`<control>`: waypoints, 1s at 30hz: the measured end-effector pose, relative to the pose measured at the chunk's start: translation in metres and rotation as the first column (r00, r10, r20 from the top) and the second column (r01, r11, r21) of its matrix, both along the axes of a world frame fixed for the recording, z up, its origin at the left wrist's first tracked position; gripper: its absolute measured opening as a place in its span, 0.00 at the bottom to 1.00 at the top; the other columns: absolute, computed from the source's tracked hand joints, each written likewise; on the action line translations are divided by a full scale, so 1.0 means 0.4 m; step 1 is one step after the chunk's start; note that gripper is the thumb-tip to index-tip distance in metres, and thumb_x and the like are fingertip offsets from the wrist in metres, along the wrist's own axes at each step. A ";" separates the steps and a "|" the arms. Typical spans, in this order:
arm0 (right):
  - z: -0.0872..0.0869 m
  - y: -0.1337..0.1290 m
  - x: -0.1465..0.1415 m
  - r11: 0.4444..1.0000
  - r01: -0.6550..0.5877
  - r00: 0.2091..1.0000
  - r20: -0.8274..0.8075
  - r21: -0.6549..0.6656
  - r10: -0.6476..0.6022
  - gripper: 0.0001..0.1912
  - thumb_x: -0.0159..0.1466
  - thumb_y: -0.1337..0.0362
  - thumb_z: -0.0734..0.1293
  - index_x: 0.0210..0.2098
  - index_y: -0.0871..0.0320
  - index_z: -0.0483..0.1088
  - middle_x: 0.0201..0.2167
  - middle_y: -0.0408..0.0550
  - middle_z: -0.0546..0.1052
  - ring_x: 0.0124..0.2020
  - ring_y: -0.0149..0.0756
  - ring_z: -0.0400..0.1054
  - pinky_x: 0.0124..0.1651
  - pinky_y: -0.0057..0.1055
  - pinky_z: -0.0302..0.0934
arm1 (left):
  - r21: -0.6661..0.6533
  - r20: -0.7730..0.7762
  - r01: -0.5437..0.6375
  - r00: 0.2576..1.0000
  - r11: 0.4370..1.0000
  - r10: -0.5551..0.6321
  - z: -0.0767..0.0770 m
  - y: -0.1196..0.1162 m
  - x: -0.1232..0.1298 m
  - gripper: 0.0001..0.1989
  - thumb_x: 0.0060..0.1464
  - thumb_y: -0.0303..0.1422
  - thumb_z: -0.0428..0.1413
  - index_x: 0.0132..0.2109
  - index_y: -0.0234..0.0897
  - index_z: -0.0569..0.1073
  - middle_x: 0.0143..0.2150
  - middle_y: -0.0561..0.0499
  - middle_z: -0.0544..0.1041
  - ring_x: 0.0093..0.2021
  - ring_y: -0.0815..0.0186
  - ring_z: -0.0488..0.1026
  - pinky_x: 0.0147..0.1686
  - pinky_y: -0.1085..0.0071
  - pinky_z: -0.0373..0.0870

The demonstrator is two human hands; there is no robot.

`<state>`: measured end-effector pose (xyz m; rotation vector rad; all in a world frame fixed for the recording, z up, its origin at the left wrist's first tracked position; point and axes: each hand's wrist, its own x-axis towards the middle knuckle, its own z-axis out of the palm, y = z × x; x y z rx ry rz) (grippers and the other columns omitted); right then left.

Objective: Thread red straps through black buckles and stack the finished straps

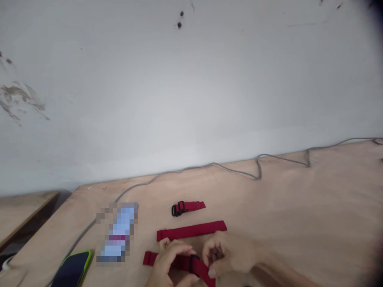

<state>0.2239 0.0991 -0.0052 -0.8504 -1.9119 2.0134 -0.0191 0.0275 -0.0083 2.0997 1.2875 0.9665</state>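
Note:
A red webbing strap [181, 263] with a black buckle [194, 264] lies between my two hands near the bottom edge. My left hand [170, 263] curls around the strap left of the buckle, thumb and fingers on it. My right hand [224, 251] pinches the strap just right of the buckle, its fingers bent. Beyond my hands lies a flat red strap piece [191, 230]. Farther back is a short red strap [194, 206] with black buckles [178, 208] at its left end. The near end of the held strap is cut off by the frame.
A phone in a green case [70, 269] lies at the lower left, beside a pixelated blue item [119, 231]. A grey cable [179, 171] runs along the wooden table [299, 207] near the white wall [191, 87]. At the left, a gap separates another wooden surface [24, 211].

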 end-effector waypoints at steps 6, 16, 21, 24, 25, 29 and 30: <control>0.010 -0.031 -0.034 0.947 0.231 0.967 -0.159 0.224 -0.199 0.11 0.54 0.55 0.76 0.29 0.55 0.77 0.37 0.40 0.65 0.33 0.30 0.62 0.38 0.26 0.59 | -0.111 -0.102 0.003 0.995 0.994 -0.015 0.005 -0.014 0.004 0.28 0.41 0.22 0.68 0.49 0.49 0.76 0.49 0.50 0.83 0.50 0.52 0.79 0.54 0.55 0.75; 0.013 -0.049 -0.046 0.898 0.283 0.959 -0.127 0.336 -0.255 0.11 0.59 0.53 0.71 0.33 0.54 0.76 0.48 0.45 0.68 0.39 0.35 0.67 0.40 0.30 0.63 | 0.079 -0.023 -0.051 0.998 0.996 0.053 -0.028 -0.004 -0.001 0.21 0.50 0.30 0.66 0.51 0.46 0.73 0.45 0.49 0.83 0.45 0.55 0.80 0.55 0.52 0.72; 0.011 -0.058 -0.068 0.848 0.424 0.906 -0.124 0.320 -0.406 0.11 0.57 0.60 0.72 0.38 0.55 0.70 0.40 0.45 0.71 0.37 0.35 0.68 0.41 0.31 0.64 | 0.236 -0.024 0.006 1.000 0.972 0.000 -0.019 0.000 -0.001 0.16 0.58 0.39 0.62 0.53 0.45 0.73 0.44 0.48 0.83 0.44 0.57 0.80 0.53 0.57 0.72; 0.032 -0.058 -0.060 0.871 0.319 0.945 -0.059 0.375 -0.321 0.06 0.60 0.60 0.70 0.33 0.57 0.71 0.45 0.47 0.70 0.38 0.34 0.68 0.39 0.29 0.63 | 0.215 -0.050 0.013 0.999 0.976 -0.002 -0.012 -0.003 -0.002 0.15 0.60 0.41 0.61 0.52 0.45 0.73 0.45 0.47 0.82 0.46 0.55 0.80 0.54 0.55 0.71; 0.042 -0.057 -0.052 0.866 0.287 0.952 -0.020 0.410 -0.306 0.07 0.61 0.61 0.69 0.29 0.57 0.71 0.45 0.46 0.70 0.37 0.33 0.68 0.38 0.29 0.62 | 0.180 -0.067 0.000 0.998 0.984 0.013 -0.010 -0.004 -0.004 0.14 0.60 0.41 0.61 0.51 0.45 0.73 0.46 0.46 0.82 0.48 0.54 0.79 0.56 0.53 0.70; 0.080 -0.056 -0.013 0.837 0.149 0.940 0.186 0.526 -0.285 0.09 0.63 0.62 0.68 0.27 0.57 0.70 0.45 0.44 0.70 0.32 0.30 0.66 0.36 0.30 0.60 | 0.074 -0.143 0.012 0.990 0.997 -0.001 0.011 -0.014 -0.016 0.14 0.58 0.36 0.62 0.51 0.44 0.72 0.49 0.45 0.80 0.51 0.53 0.77 0.60 0.48 0.64; 0.088 -0.058 -0.005 0.829 0.118 0.930 0.232 0.546 -0.285 0.09 0.63 0.63 0.67 0.26 0.57 0.71 0.45 0.44 0.71 0.33 0.31 0.67 0.37 0.30 0.60 | 0.083 -0.160 0.030 0.987 0.996 -0.017 0.021 -0.019 -0.020 0.15 0.58 0.34 0.61 0.52 0.44 0.72 0.49 0.45 0.80 0.52 0.53 0.76 0.60 0.48 0.64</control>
